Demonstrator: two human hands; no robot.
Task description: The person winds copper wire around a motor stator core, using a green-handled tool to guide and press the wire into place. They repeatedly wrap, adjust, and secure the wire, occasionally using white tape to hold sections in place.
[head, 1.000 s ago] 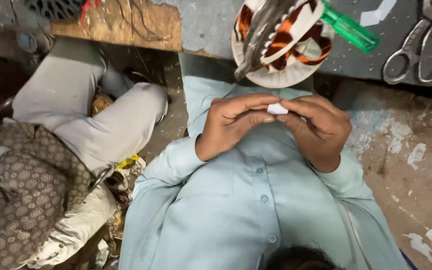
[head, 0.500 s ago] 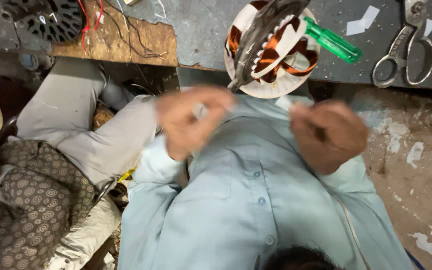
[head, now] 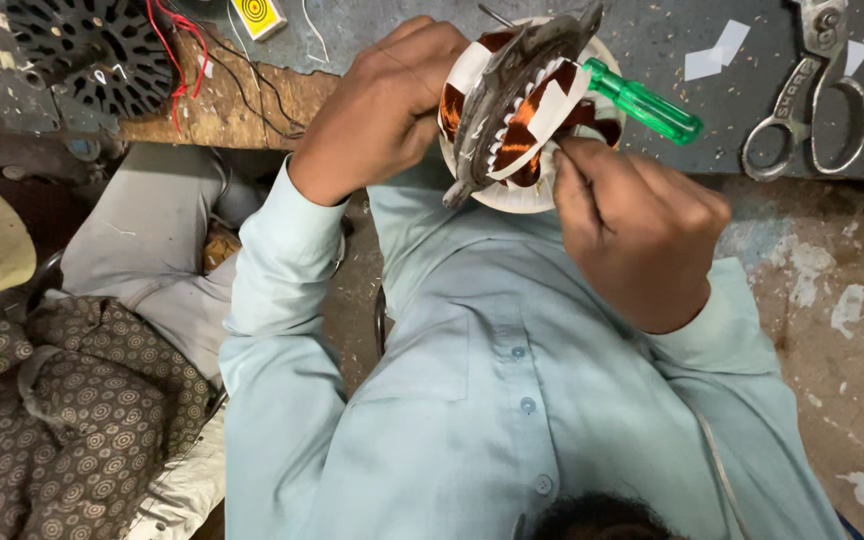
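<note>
A: Grey bench, scuffed, wooden slab at its left end. Hands?

B: Left hand clasps the wound stator at the bench edge; right hand pinches its lower rim, fingers pressed together.

A: Progress?

B: Copper coils sit in most slots (white slot paper showing), so winding looks largely done; trimming seems left. Green-handled screwdriver and scissors lie beyond.

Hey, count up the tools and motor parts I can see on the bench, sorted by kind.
Round copper-wound motor stator with white insulation: 1
Green-handled screwdriver: 1
Grey metal scissors: 1
Black round slotted fan motor cover: 1
Total: 4
</note>
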